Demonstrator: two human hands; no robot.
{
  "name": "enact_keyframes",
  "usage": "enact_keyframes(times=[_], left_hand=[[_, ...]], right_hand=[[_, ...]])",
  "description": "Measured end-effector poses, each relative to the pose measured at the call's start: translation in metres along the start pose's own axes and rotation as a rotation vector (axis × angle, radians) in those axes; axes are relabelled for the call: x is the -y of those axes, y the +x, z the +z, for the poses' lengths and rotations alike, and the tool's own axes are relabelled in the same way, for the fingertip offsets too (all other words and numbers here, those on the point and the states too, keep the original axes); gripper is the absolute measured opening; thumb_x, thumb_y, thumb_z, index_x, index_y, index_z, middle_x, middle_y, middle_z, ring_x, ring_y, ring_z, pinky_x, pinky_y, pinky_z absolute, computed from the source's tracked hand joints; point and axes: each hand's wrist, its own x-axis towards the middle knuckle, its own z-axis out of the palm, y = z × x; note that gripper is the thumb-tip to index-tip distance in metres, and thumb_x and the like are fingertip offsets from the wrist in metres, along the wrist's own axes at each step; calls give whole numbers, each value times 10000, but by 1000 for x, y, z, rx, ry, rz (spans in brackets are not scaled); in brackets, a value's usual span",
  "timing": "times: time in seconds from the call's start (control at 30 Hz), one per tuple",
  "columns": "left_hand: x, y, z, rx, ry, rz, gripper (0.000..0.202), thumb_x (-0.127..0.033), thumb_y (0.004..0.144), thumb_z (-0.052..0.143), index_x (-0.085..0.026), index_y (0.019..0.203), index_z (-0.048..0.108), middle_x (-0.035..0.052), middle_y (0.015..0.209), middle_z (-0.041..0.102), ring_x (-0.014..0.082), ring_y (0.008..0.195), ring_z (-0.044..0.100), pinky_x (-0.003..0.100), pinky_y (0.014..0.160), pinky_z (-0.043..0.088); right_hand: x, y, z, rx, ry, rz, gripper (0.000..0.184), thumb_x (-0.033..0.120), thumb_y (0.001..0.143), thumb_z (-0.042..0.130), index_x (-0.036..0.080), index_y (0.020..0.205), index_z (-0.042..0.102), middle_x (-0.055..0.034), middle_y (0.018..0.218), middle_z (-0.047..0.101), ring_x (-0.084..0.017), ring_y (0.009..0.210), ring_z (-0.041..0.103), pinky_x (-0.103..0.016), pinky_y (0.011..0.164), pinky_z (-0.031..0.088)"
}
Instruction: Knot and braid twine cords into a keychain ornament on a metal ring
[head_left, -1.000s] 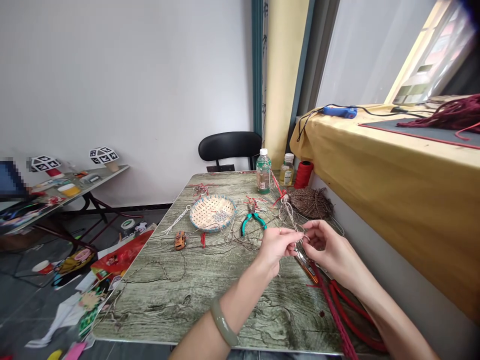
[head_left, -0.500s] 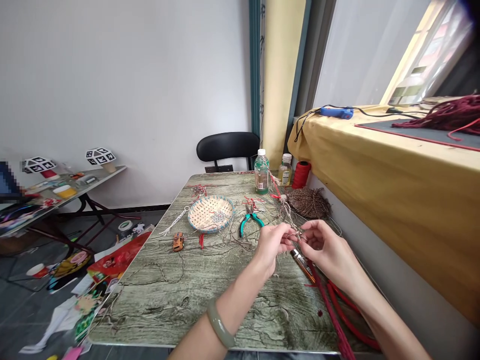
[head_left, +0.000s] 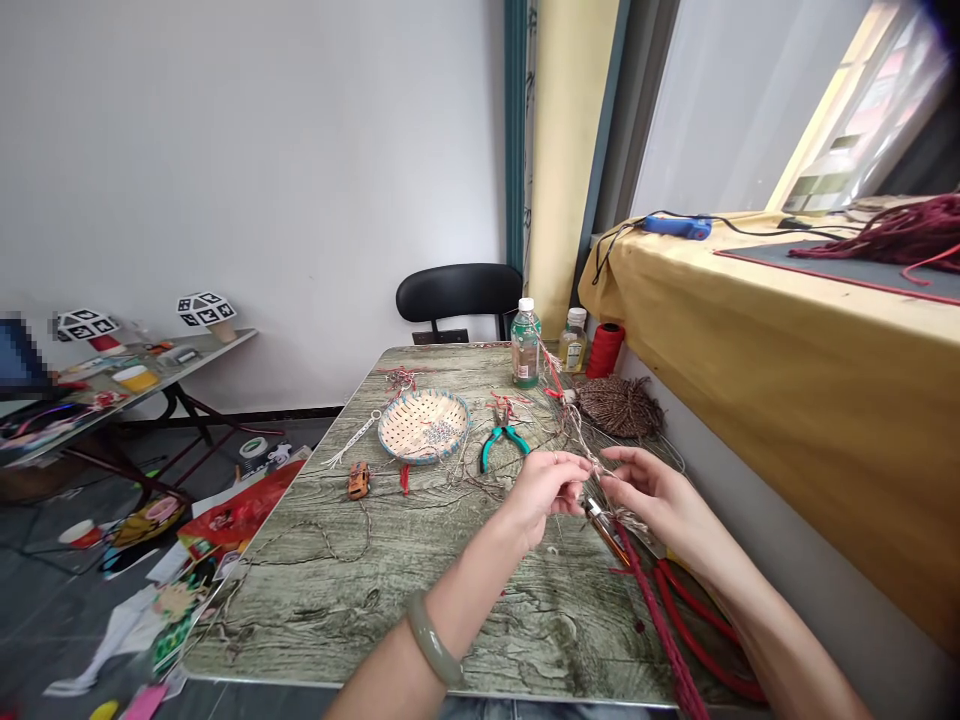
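Note:
My left hand [head_left: 551, 492] pinches thin beige cords [head_left: 576, 425] between thumb and fingertips, with a green bangle on that wrist. From the other side my right hand [head_left: 660, 500] meets the same cords, thumb and fingers closing on the strands. The cords stretch back toward a red cord [head_left: 551, 370] beside a green-capped-with-white bottle [head_left: 525, 345]. Just below the hands lie a lighter [head_left: 606, 530] and a thick dark red cord bundle [head_left: 656, 610]. The exact knotting between the fingertips is too small to make out.
Teal-handled pliers [head_left: 504, 440], a woven basket [head_left: 424, 425] with small beads and an orange toy car [head_left: 358, 480] lie left of the hands. A brown yarn bundle [head_left: 619, 405], a red thread spool [head_left: 604, 350] and red-handled scissors [head_left: 697, 630] are at the right.
My right hand's fingers have straightened, and its thumb has moved up slightly toward the cords. The left hand keeps its pinch. The view has shifted slightly.

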Motion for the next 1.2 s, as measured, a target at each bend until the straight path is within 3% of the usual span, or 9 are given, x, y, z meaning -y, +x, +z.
enact_keyframes(times=[0.2, 0.33, 0.6, 0.73, 0.87, 0.97, 1.1, 1.2], left_hand=[[-4, -1, 1, 32, -57, -25, 104, -140, 622, 539, -136, 693, 616, -91, 380, 353, 37, 348, 293, 179, 402, 309], [-5, -2, 1, 39, -73, -30, 63, -203, 650, 576, -144, 634, 592, -107, 361, 262, 35, 341, 245, 184, 393, 264], [-1, 2, -2, -51, -31, 9, 150, -240, 587, 700, -136, 643, 608, -69, 440, 420, 30, 390, 331, 175, 393, 250], [-1, 3, 0, -62, -58, 25, 100, -195, 596, 666, -135, 614, 589, -40, 548, 493, 45, 468, 422, 177, 449, 368], [-1, 3, 4, -72, -82, 41, 67, -131, 580, 651, -119, 620, 598, -7, 624, 550, 70, 557, 503, 215, 574, 449], [-2, 3, 6, -76, -90, 42, 93, -97, 557, 651, -108, 642, 618, 12, 658, 582, 82, 590, 525, 227, 610, 453], [-5, 2, 8, -71, -97, 46, 100, -196, 595, 666, -107, 615, 625, 4, 614, 571, 78, 575, 508, 228, 608, 443], [-7, 2, 9, -82, -79, 35, 179, -235, 546, 730, -102, 609, 629, 8, 612, 583, 86, 589, 520, 236, 624, 438]], right_hand=[[9, 2, -4, 24, 38, 76, 306, 441, 732, 551, 148, 751, 638, 2, 617, 577, -124, 514, 457, -233, 474, 340], [17, 3, -1, -10, 89, 114, 334, 471, 726, 554, 157, 766, 661, 13, 603, 571, -103, 474, 414, -221, 442, 299], [12, 6, 5, 26, 121, 132, 347, 490, 697, 585, 148, 669, 636, 36, 499, 473, -85, 427, 347, -215, 406, 255], [8, 6, 4, -36, 65, 99, 328, 479, 713, 560, 155, 681, 596, 36, 522, 469, -86, 430, 352, -212, 405, 269], [9, 4, 4, -65, -53, 16, 297, 456, 726, 542, 169, 663, 588, 16, 584, 528, -119, 514, 449, -222, 483, 354], [12, 1, 4, -105, -195, -27, 235, 409, 724, 549, 185, 670, 597, 23, 558, 519, -129, 512, 447, -225, 483, 339], [17, -3, 5, -151, -359, -65, 181, 356, 729, 534, 201, 656, 593, 32, 522, 491, -127, 495, 422, -224, 482, 318], [19, -4, 6, -166, -434, -77, 185, 341, 737, 520, 205, 624, 574, 33, 507, 483, -128, 488, 424, -223, 483, 320]])
